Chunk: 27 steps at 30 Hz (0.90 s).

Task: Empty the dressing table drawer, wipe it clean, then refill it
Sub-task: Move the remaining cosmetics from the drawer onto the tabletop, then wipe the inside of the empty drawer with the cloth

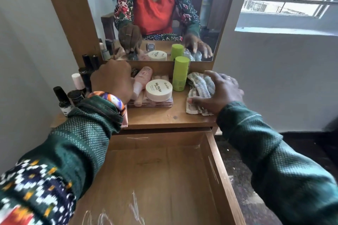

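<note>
Left hand [111, 78] reaches among small dark glass bottles [73, 95]; fingers hidden, grasp cannot be told. Just right of them, round cream plastic jar [158, 88] tops a clear case. Right hand [222, 91], fingers spread, presses the checked cloth [199, 89], probably for wiping. Open wooden drawer [161, 179] below: emptied.

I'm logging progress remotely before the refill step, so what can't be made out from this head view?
- Left hand: seen from its back, so its fingers and whatever it grips are hidden.
- Drawer: near end cut off by the bottom edge, left side hidden by the left sleeve.
- Dark bottles: labels too small to read.
- Cloth: partly covered by the right hand.
</note>
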Available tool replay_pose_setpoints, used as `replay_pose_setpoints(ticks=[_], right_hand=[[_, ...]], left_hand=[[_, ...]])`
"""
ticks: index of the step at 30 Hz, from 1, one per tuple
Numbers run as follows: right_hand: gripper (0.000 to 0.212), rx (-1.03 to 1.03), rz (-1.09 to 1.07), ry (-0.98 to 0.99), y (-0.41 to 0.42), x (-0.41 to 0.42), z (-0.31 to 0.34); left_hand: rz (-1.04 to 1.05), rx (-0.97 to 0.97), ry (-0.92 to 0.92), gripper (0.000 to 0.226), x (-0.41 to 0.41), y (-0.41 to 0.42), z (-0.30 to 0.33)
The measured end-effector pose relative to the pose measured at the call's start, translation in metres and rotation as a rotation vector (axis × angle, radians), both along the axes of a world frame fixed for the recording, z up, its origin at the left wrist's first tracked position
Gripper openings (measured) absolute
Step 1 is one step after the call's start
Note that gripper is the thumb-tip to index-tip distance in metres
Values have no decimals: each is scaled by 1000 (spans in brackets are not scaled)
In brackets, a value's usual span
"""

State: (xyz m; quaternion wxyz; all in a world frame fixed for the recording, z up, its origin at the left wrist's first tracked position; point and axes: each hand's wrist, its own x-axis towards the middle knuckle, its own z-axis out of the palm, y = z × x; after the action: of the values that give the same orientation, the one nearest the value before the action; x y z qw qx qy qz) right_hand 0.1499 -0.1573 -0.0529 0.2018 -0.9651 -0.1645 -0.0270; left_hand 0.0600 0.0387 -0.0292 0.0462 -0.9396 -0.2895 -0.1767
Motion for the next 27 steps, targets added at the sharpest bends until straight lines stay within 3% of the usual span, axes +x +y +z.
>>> replay_pose_setpoints(ticks=[4,7,10,12,14,16,17,20,22,24,27], right_hand=[[89,-7,6,125,10,5,-11],[70,69,-42,82,10,3,-14],[58,137,-120,17,2,-5,-11],[49,242,-160,-4,-6,-16,-6],[47,382,-156,-24,-15,-30,-2],[46,537,-79,2,-23,-50,3],[45,629,-15,48,-26,-61,6],[47,903,235,302,-26,-100,12],[55,878,368,437,-21,-123,2],[71,732,410,483,-14,-144,-16],[92,628,438,605,-9,-164,-35]], left_hand=[[-4,17,1,26,-1,-1,-2],[-23,21,18,26,-4,0,-1],[-99,-50,-10,43,-11,-3,0],[-142,-74,-76,50,-20,-6,-1],[-241,-139,-284,42,-34,-13,-5],[-364,-368,-521,36,-54,-33,-11],[-411,-575,-569,36,-65,-48,-14],[-419,-1432,-515,35,-93,-86,-23],[-320,-1834,-521,34,-103,-94,-26],[-231,-2070,-631,37,-112,-94,-33],[-60,-2138,-654,34,-124,-88,-49]])
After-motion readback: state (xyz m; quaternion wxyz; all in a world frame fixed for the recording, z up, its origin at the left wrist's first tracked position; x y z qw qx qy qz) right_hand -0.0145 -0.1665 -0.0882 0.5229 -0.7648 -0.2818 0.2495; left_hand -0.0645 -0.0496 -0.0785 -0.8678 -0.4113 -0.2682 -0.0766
